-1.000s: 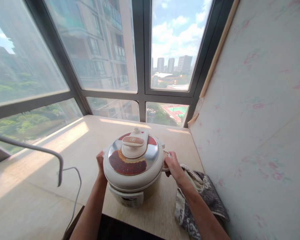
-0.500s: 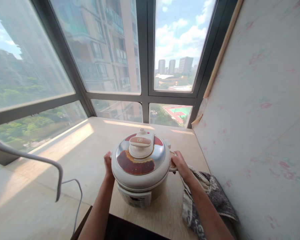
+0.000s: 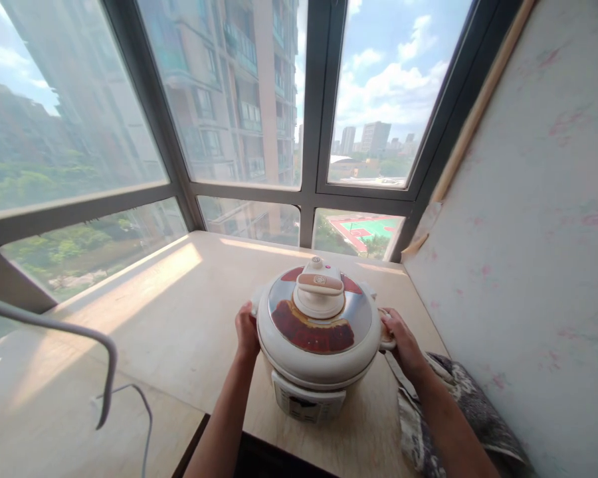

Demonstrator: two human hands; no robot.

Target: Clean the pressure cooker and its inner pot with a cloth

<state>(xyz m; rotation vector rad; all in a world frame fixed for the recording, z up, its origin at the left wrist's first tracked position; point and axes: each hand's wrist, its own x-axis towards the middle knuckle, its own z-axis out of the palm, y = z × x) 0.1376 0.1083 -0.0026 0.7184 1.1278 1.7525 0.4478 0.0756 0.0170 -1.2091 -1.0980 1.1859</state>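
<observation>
while 2 hands (image 3: pixel 248 330) (image 3: pixel 401 340) hold 1 cooker (image 3: pixel 319 338), 1 patterned cloth (image 3: pixel 483 405) lies nearby.

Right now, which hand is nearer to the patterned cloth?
Right: the right hand is near the cloth; the left hand is on the opposite side of the cooker.

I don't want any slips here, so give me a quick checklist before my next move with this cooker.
1. Left hand on the cooker: ok, it grips the left side.
2. Right hand on the right handle: ok, wrapped around it.
3. Lid on: ok, it covers the top. Locked: cannot tell.
4. Cooker upright: ok. Whether its weight is on the ledge: cannot tell.
5. Towel clear of your right forearm: cannot tell; it lies beneath.
6. Thick gray cable clear of the cooker: ok, apart from it, to the left.
</observation>
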